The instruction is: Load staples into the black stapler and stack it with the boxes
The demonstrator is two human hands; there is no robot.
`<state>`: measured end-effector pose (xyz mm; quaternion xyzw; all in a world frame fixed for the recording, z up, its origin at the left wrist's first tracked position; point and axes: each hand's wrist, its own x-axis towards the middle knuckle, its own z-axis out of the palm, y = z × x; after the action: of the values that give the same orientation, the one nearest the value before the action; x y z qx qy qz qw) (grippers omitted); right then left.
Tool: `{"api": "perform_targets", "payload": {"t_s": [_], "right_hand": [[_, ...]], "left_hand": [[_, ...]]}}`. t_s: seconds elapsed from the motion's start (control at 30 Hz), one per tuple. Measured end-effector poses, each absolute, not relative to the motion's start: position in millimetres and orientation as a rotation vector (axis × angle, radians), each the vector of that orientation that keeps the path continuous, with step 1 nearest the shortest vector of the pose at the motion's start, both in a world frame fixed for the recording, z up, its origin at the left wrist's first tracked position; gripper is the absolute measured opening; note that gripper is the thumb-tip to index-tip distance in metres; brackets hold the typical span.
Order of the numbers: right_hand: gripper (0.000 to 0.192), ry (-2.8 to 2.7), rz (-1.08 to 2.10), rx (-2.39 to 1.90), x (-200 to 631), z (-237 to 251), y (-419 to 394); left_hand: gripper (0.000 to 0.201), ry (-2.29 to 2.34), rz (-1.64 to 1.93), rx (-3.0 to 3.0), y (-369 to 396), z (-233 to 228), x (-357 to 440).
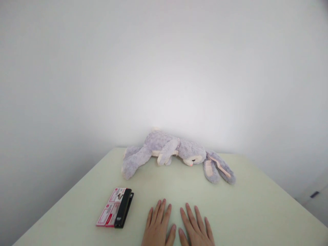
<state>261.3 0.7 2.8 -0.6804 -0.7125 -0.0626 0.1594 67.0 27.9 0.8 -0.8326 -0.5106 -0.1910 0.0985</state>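
My left hand [158, 225] and my right hand [196, 227] lie flat, palms down, side by side on the pale table [256, 212] near its front edge, fingers spread and holding nothing. A black stapler [124, 207] lies just left of my left hand, beside two small red-and-white boxes [110, 207]. A grey-lilac plush rabbit [174, 153] lies on its side at the far edge of the table, its long ears stretched to the right.
A plain white wall stands right behind the table's far edge. The table's left and right edges slant outward toward me. A dark small object [314, 194] shows low on the wall at the far right.
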Motion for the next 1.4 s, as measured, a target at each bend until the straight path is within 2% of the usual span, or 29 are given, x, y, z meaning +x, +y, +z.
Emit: {"api": "perform_targets", "payload": {"t_s": [0.63, 1.4], "right_hand": [[0.058, -2.006, -0.082, -1.921, 261.9, 5.2, 0.8], [0.057, -2.033, -0.156, -1.959, 261.2, 5.6, -0.1]], "left_hand": [[0.066, -1.471, -0.516, -2.435, 26.3, 5.6, 65.4], [0.064, -1.466, -0.516, -2.446, 27.0, 5.6, 64.8]]}}
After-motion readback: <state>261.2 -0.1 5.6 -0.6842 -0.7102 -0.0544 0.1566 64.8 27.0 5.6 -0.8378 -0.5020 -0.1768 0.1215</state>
